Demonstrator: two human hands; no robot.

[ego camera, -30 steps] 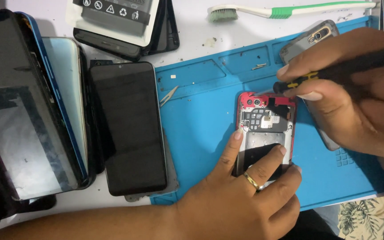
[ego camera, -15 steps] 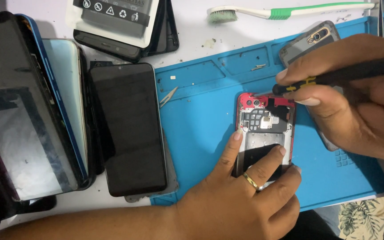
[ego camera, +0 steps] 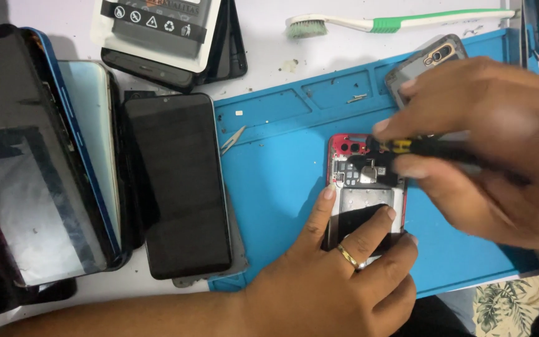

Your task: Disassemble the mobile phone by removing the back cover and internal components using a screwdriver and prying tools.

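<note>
The left hand is pinning the opened red phone flat on the blue mat, fingers spread, the phone's long axis running twelve to six. From three o'clock, the right hand is pinching a black screwdriver, tip meeting the phone's top.

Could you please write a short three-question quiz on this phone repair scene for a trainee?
1. True or false: the left hand presses down on the opened red phone lying on the blue mat.
2. What does the right hand hold?
A. the toothbrush
B. a black screwdriver with a yellow band
C. the tweezers
3. Fill in: the toothbrush with the green and white handle lies on the white table, beyond the mat's ____ edge.

Key
1. True; its fingers rest on the phone's lower half.
2. B; the screwdriver has its tip at the phone's upper part, near the camera holes.
3. far
</note>
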